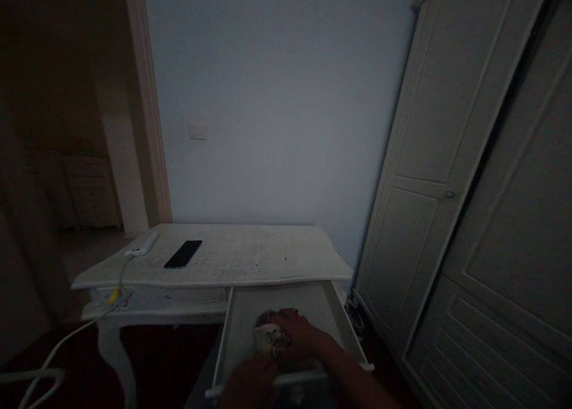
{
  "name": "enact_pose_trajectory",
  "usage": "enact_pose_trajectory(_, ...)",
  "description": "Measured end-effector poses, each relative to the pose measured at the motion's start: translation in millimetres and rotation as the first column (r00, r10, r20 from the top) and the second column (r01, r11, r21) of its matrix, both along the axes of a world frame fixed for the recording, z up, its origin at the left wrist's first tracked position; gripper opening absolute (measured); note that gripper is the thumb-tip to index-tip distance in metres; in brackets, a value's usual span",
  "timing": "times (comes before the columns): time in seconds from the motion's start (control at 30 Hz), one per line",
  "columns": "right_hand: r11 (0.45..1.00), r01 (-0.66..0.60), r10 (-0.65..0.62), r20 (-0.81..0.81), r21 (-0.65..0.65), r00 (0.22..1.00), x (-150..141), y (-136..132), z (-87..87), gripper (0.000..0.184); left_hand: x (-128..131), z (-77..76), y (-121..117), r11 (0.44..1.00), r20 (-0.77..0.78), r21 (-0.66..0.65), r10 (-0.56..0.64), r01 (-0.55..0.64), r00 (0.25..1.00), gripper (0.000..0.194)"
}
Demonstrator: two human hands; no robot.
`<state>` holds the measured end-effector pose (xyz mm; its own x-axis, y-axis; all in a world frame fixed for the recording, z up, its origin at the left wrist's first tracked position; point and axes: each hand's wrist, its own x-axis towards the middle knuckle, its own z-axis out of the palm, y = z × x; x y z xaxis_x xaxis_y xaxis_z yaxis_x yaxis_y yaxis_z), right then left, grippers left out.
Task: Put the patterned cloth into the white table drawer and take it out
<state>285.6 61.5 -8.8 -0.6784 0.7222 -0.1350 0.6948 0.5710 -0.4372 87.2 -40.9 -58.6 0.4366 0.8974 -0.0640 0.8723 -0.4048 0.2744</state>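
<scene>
Patterned bundle [270,337], open drawer [318,304].
Our right hand [295,332] grasps it; our left hand's [254,376] fingers, we cannot tell; phone [183,254], power strip [143,244] left on table [250,248].

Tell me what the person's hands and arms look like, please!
The left hand and right hand are bare, with no gloves. No sleeve or watch shows on the right forearm. It's too dark to tell about rings.
</scene>
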Motion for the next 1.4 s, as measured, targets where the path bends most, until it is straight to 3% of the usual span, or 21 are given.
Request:
enact_pose_trajectory(0.2, 0.999, 0.022, -0.024, 0.028, 0.044, 0.999, -6.4, 1.9, -5.9, 0.098, -2.2, -10.2, 3.3, 1.000, 0.006, -0.003, 0.010, -0.010, 1.000, 0.042)
enact_pose_trajectory(0.53, 1.000, 0.015, -0.015, 0.009, 0.025, 1.000, -2.4, 4.1, -12.9, 0.109, -3.5, 1.5, -3.2, 1.000, 0.006, 0.014, 0.009, -0.009, 1.000, 0.039)
enact_pose_trajectory(0.7, 1.000, -0.016, 0.017, -0.014, 0.023, 1.000, -2.5, 4.5, -8.5, 0.108, -4.3, -12.0, 2.3, 0.999, -0.011, -0.020, 0.038, -0.039, 0.999, 0.049)
enact_pose_trajectory(1.13, 0.998, -0.003, 0.001, 0.031, 0.070, 1.000, -4.3, 6.7, -10.8, 0.100, -14.0, -40.7, 9.0, 1.000, -0.020, -0.010, -0.009, 0.009, 1.000, 0.053)
enact_pose_trajectory(1.23, 0.991, 0.011, -0.018, 0.047, 0.136, 0.999, -10.5, 4.2, -14.1, 0.098, -13.3, -36.5, 8.5, 1.000, -0.025, -0.006, -0.024, 0.024, 0.999, 0.052)
enact_pose_trajectory(1.4, 0.971, 0.025, -0.042, 0.066, 0.238, 0.997, -16.6, -2.4, -17.2, 0.081, -9.3, -14.4, 4.8, 0.999, -0.025, -0.006, -0.034, 0.033, 0.999, 0.044)
